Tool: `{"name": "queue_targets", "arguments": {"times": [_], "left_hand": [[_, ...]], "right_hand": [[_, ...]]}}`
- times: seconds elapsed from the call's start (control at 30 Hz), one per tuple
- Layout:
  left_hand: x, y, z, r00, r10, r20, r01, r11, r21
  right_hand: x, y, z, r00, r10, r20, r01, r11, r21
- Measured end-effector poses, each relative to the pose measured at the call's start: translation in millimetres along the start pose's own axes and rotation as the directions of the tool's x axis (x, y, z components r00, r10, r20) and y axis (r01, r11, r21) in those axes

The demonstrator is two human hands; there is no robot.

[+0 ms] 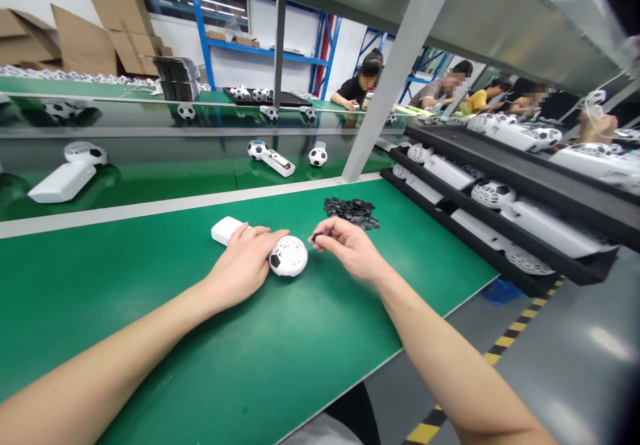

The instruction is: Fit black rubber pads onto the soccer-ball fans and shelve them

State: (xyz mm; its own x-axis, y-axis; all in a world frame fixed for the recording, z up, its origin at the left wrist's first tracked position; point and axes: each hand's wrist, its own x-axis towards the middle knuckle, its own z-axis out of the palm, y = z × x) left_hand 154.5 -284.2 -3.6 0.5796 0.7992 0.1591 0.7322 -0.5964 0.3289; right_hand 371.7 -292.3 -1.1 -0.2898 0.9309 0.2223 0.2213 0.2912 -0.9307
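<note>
A white ball-shaped shell point(289, 256) with a few black patches and open holes lies on the green table point(260, 358). Its white handle point(227, 229) extends to the left, partly under my left hand point(243, 258), whose fingers wrap over the neck between handle and ball. Just right of the ball, my right hand point(350, 248) pinches a small black piece point(316, 237) between thumb and fingertips, apart from the shell. Behind my right hand is a loose pile of black pieces point(353, 211).
A grey post point(385, 91) rises at the table's back edge. Stacked black trays point(500, 211) of white parts stand at the right. Beyond the table, a green conveyor point(200, 165) carries ball-shaped units. Several people sit farther back. Cardboard boxes point(117, 18) stand at the back left.
</note>
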Motion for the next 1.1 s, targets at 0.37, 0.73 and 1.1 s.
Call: {"name": "queue_targets", "arguments": {"times": [0.37, 0.73, 1.1], "left_hand": [[0.2, -1.3, 1.0, 1.000, 0.011, -0.005, -0.011, 1.000, 0.018], [3.9, -2.2, -1.2, 0.999, -0.036, -0.029, 0.037, 0.999, 0.031], [3.3, -6.7, 1.5, 1.000, 0.009, -0.010, -0.009, 1.000, 0.005]], "right_hand": [[-0.8, -2.2, 2.0, 0.998, -0.065, -0.009, 0.065, 0.996, -0.062], [-5.2, -3.3, 5.8, 0.996, 0.024, 0.084, -0.027, 0.999, 0.027], [-3.4, -2.1, 2.0, 0.995, -0.090, -0.039, 0.085, 0.990, -0.113]]}}
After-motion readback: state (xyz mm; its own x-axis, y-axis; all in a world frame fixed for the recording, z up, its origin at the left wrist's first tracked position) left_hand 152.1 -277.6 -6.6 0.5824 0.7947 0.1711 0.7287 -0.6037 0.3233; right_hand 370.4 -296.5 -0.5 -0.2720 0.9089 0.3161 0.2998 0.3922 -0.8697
